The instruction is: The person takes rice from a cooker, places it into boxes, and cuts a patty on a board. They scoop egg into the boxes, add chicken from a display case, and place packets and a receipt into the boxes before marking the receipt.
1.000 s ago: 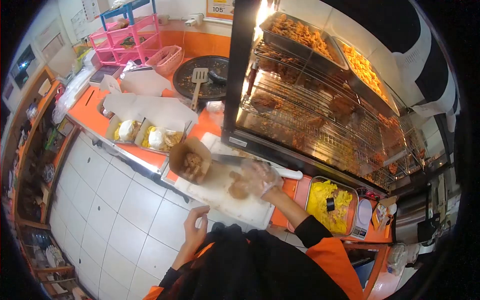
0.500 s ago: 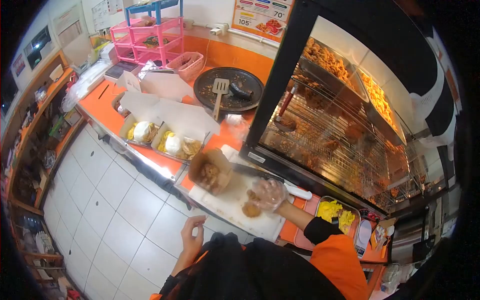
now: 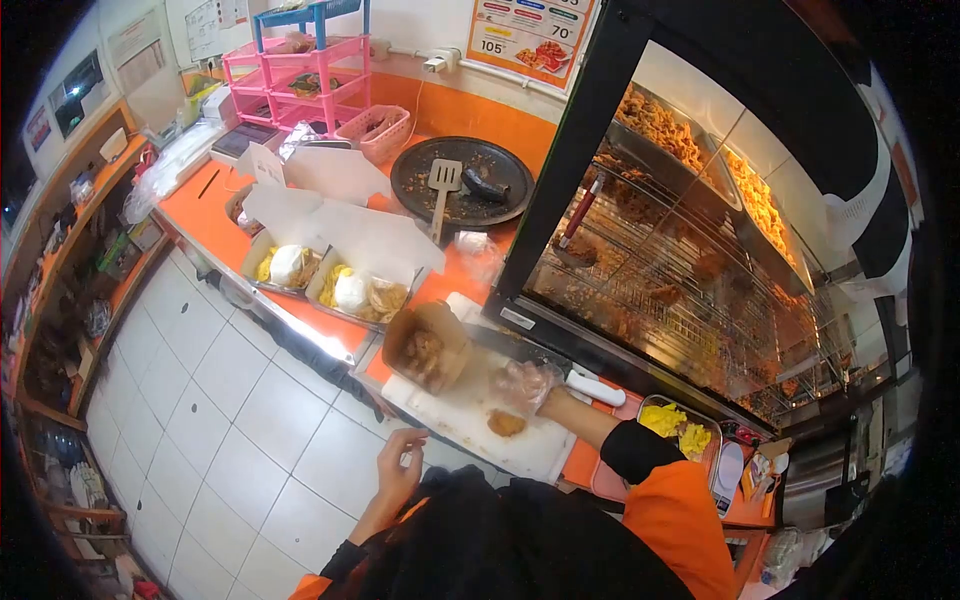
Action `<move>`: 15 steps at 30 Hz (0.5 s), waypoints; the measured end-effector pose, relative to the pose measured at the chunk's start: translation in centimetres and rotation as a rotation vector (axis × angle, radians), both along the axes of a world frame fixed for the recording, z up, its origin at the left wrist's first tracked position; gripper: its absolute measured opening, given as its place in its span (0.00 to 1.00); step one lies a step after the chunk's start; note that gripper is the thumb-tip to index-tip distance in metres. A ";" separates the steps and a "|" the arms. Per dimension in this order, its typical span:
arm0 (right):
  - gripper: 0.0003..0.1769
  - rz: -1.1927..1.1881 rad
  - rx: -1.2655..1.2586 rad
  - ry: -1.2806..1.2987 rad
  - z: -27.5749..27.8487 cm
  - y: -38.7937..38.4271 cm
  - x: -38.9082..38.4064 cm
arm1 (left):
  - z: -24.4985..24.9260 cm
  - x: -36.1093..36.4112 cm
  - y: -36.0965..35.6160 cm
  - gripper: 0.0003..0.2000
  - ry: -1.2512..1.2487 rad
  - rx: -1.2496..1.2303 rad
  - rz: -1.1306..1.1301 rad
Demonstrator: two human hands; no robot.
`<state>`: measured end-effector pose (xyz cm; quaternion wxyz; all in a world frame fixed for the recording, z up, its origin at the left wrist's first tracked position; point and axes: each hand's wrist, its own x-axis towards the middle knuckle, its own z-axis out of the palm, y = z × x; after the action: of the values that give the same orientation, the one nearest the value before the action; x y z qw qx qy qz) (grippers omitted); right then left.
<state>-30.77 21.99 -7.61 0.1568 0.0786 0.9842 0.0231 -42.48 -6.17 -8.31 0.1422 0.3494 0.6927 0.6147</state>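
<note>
My right hand (image 3: 527,385), in a clear plastic glove, is low over the white cutting board (image 3: 530,455). Its fingers are curled together; what they hold is hidden by the blurred glove. Just below it on the board lies a flat brown fried piece (image 3: 505,423). Beyond the hand rests a large knife with a white handle (image 3: 596,388), its dark blade along the board's far edge. An open brown cardboard box (image 3: 428,350) with chopped brown pieces stands on the board's left end. My bare left hand (image 3: 400,465) hovers in front of the counter, fingers curled in and empty.
Two open boxes (image 3: 358,292) with rice and yellow food stand left along the orange counter. Behind are a round black pan (image 3: 420,170) with a slotted turner (image 3: 443,180), and a pink rack. A glass warming cabinet (image 3: 660,230) rises at right, near a tray of yellow food (image 3: 690,430).
My right hand has shifted slightly, and small pieces seen by its fingers are no longer visible on the board. My left hand has turned a little, its fingers curling in more.
</note>
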 end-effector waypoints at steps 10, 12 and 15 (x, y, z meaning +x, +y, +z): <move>0.11 -0.483 -0.756 0.874 1.8 2.1 -4.8 | -1.0 -1.0 -1.4 0.11 -0.027 -0.024 0.107; 0.10 -0.207 -0.495 1.039 12.4 -3.2 -7.4 | -1.4 -1.2 -1.2 0.11 -0.026 -0.031 0.102; 0.08 0.112 -0.466 0.898 13.4 -3.5 -11.2 | -1.2 -1.2 -0.6 0.10 0.008 -0.026 0.066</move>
<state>-41.94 18.49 5.81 -0.2699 -0.0091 0.9362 -0.2248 -43.63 -6.81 -9.50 0.1235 0.3269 0.7126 0.6084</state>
